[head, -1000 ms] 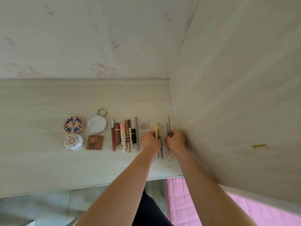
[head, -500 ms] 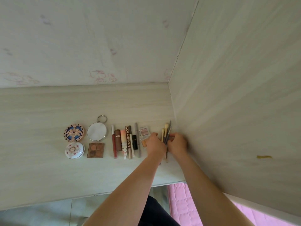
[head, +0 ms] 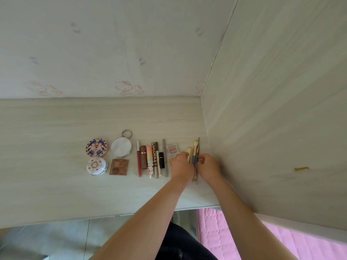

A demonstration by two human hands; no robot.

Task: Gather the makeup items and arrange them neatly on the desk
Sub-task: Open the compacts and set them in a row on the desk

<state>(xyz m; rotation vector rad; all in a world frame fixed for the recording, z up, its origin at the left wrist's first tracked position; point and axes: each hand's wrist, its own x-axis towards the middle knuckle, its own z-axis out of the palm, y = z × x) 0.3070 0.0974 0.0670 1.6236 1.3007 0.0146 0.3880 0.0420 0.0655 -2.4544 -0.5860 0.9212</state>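
Makeup lies in a row on the pale desk (head: 56,184): two round compacts (head: 96,148), a round mirror (head: 121,147), a brown eyeshadow palette (head: 119,167), several lip tubes and pencils (head: 155,160), and a small pink blush pan (head: 172,148). At the right end sits a bundle of makeup brushes (head: 195,151), heads pointing away from me. My left hand (head: 182,166) and my right hand (head: 208,166) press in from either side, fingers curled around the brush handles. The middle of the handles is hidden by my hands.
A vertical wood panel (head: 272,128) stands right beside the brushes. The back wall (head: 112,53) has faint pink cartoon prints. The desk's front edge (head: 131,212) runs below my arms, with a pink quilted bed (head: 281,241) at lower right and grey floor at lower left.
The brushes were spread apart one second ago; my two hands have pushed them together into one tight bundle. The camera has tilted slightly, shifting the scene down.
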